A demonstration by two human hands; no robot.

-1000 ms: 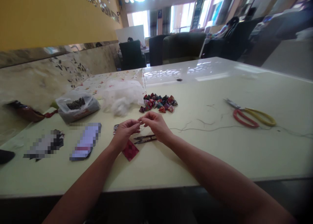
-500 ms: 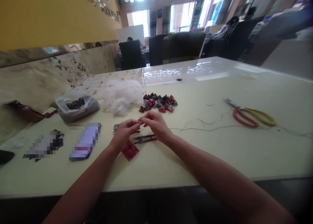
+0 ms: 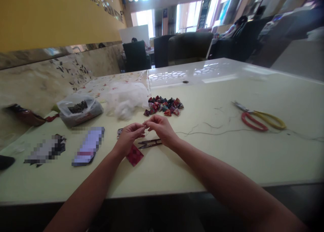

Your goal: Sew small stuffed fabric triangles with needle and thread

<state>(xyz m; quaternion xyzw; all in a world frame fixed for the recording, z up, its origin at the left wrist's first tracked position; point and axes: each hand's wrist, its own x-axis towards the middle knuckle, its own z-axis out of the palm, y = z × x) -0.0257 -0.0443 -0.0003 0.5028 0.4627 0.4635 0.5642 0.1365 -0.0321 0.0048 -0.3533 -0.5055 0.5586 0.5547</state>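
Note:
Over the table's near middle, my left hand [image 3: 129, 137] and my right hand [image 3: 160, 126] meet, fingertips pinched together. Whatever they grip is too small to make out; a faint thin strand shows just below the fingers. A red patterned fabric piece [image 3: 134, 155] lies under my left hand. Beneath my right hand rest dark thread snips [image 3: 150, 143], blades pointing left, their rear end hidden by the wrist. A long thin thread [image 3: 212, 134] trails rightward across the table from near my right wrist. Another patterned piece [image 3: 119, 133] peeks out left of my left hand.
Beyond my hands sit a heap of small stuffed fabric pieces [image 3: 164, 106] and white fibre stuffing [image 3: 125, 105]. Scissors with red and yellow handles [image 3: 260, 120] lie right. Leftward are a plastic bag of dried leaves [image 3: 79, 112], a blurred phone-like item [image 3: 88, 147] and dark scraps [image 3: 47, 150].

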